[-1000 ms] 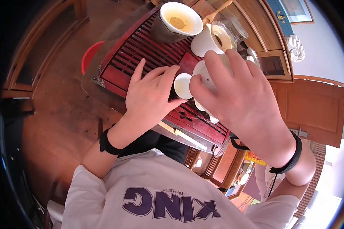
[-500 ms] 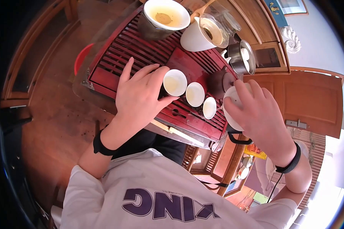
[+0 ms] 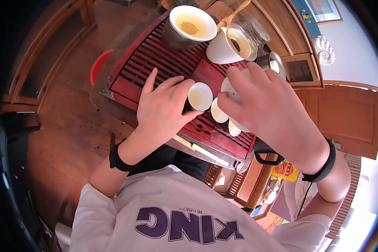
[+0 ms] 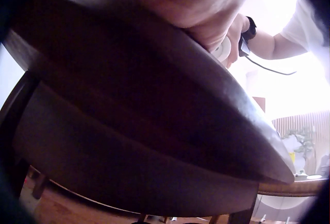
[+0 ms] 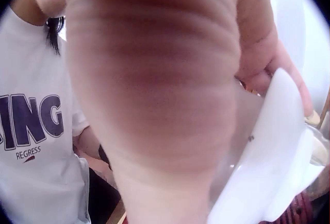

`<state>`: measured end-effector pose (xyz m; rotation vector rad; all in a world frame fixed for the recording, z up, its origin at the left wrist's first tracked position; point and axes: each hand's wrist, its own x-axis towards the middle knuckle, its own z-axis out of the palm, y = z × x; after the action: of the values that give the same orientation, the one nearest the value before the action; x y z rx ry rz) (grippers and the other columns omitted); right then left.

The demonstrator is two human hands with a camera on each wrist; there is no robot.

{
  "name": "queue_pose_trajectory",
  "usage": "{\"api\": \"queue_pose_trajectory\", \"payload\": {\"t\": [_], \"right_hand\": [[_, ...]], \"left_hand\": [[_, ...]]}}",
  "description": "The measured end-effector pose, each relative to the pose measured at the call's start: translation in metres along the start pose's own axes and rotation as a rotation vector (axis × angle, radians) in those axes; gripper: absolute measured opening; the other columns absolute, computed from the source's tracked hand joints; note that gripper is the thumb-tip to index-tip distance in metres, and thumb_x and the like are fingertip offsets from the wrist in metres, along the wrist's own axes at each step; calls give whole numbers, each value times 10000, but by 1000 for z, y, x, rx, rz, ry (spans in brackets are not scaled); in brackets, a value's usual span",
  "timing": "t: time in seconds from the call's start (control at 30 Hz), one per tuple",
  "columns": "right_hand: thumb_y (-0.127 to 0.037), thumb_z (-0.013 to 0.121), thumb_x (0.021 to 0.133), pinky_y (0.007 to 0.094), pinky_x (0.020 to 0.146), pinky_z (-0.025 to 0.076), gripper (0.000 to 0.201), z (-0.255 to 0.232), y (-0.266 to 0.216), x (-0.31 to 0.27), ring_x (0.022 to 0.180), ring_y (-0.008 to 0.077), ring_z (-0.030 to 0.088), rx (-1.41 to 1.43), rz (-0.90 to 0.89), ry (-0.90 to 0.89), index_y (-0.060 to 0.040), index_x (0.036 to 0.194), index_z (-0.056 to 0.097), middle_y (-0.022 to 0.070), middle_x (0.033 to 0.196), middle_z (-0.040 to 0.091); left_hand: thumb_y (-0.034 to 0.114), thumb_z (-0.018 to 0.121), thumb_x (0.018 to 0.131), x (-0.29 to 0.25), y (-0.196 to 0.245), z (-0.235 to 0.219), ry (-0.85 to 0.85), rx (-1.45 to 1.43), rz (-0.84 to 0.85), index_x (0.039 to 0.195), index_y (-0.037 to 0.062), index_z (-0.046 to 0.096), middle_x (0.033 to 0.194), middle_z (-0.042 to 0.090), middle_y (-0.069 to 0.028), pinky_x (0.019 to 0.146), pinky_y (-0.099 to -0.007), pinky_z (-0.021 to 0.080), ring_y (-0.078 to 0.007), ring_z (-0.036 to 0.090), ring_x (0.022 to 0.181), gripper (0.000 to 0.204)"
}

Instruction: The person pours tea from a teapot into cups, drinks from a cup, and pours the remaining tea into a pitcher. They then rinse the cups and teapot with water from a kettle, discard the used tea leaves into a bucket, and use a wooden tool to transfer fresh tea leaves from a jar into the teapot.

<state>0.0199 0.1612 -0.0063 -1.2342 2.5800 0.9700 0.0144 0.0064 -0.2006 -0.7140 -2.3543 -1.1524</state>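
In the head view my left hand [image 3: 160, 103] holds a small white-rimmed tea cup [image 3: 200, 97] of pale liquid, with thumb and index finger around its side. My right hand [image 3: 266, 101] grips a white gaiwan [image 5: 273, 162], fingers spread over its top and rim. The gaiwan is tilted over the row of cups and partly hidden by the hand. Below it sit a second cup [image 3: 219, 111] and a third cup [image 3: 234, 128], both partly covered. The left wrist view shows mostly the dark underside of the tabletop, with the left hand [image 4: 196, 2] above its edge.
A slatted red tea tray [image 3: 124, 93] carries the cups. Toward its far side stand a large white bowl [image 3: 203, 16] of tea and a white pitcher [image 3: 217, 50] topped by a strainer. A wooden spoon [image 3: 235, 14] lies behind. A black-handled vessel [image 3: 266, 158] sits at the right.
The right hand swung right with the gaiwan, uncovering the cups and a dark teapot, then came back left over them. The left hand stays at the same cup; the view shifted slightly.
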Motion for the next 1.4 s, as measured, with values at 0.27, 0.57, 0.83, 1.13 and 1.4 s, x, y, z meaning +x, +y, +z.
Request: {"api": "queue_pose_trajectory", "payload": {"t": [0.27,0.57,0.83,1.13,1.4], "right_hand": [[-149,701,742,305,708,491,157,-17,-4,25,891,207,578,-4,-73,-3,-119,872,618,53,977,535],[-103,746,696,331,745,487,302,-8,3,-15,957,239,568,91,20,-204,-128,962,604,67,1040,527],[-42,775,622,353,778,484,428,-6,-2,-37,993,260,559,155,73,-432,-121,996,582,78,1054,515],[-69,833,576,339,754,512,477,-6,1,7,936,250,584,180,-6,-150,-120,987,596,75,1045,523],[-81,853,551,350,763,514,541,-7,0,3,950,253,583,163,32,-213,-141,1029,606,66,1059,523]], "left_hand": [[354,875,651,-3,-1,4,13,38,25,1181,84,602,1044,702,-23,1124,-571,338,-189,650,1116,654],[305,888,659,0,0,-1,-17,19,14,1143,92,647,1081,711,-35,1120,-547,359,-202,674,1080,582],[314,887,653,-1,0,2,4,27,33,1152,88,629,1045,709,-36,1106,-566,366,-204,670,1080,606],[315,893,649,-1,1,0,-9,20,2,1143,93,653,1090,717,-35,1122,-544,360,-208,678,1085,593],[318,887,659,-2,1,1,5,15,6,1147,92,651,1093,716,-43,1122,-540,360,-209,678,1079,588]]}}
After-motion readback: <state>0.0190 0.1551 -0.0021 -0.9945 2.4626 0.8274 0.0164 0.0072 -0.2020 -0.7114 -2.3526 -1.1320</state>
